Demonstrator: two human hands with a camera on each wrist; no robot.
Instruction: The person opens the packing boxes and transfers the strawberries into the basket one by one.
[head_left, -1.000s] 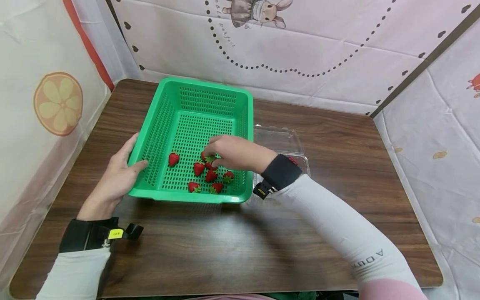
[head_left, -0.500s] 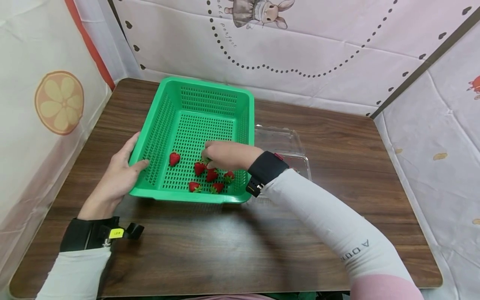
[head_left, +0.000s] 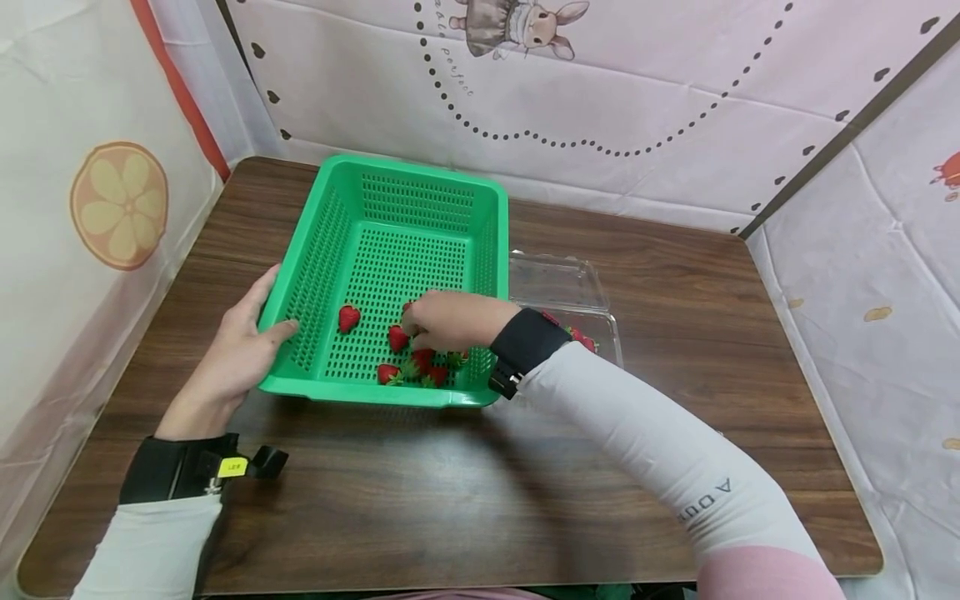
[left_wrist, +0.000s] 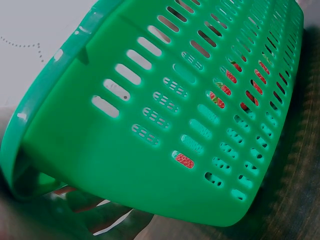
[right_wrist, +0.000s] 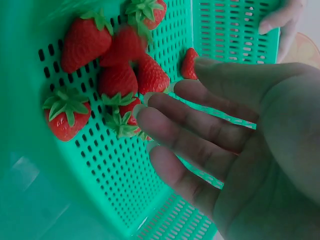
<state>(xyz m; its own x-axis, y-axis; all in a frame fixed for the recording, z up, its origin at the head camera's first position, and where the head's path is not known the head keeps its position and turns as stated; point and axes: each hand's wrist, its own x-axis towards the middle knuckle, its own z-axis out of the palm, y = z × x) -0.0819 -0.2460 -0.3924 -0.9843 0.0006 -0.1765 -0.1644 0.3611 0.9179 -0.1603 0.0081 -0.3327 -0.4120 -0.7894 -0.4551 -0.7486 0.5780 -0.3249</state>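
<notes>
A green perforated basket [head_left: 390, 394] sits on the table with several strawberries [head_left: 422, 361] clustered toward its front right. One strawberry [head_left: 348, 317] lies apart, nearer the left wall. My left hand [head_left: 238, 360] grips the basket's left side, thumb over the rim and the other fingers outside. Inside the basket, my right hand [head_left: 459, 321] hovers over the cluster. Its fingers are spread and extended in the right wrist view, with nothing held and the fingertips close to the berries. Red patches of strawberry show through the slots of the basket wall [left_wrist: 125, 175] in the left wrist view.
A clear plastic clamshell box [head_left: 558, 279] stands open right of the basket, partly behind my right forearm. Some strawberries [head_left: 582, 338] lie in it. Printed cloth walls [head_left: 637, 92] border the wooden table [head_left: 712, 333] at the back and sides.
My right hand has shifted slightly left and forward, then back toward me, and its fingers have loosened. Strawberries under it have shifted toward the basket's front. The left hand stays put.
</notes>
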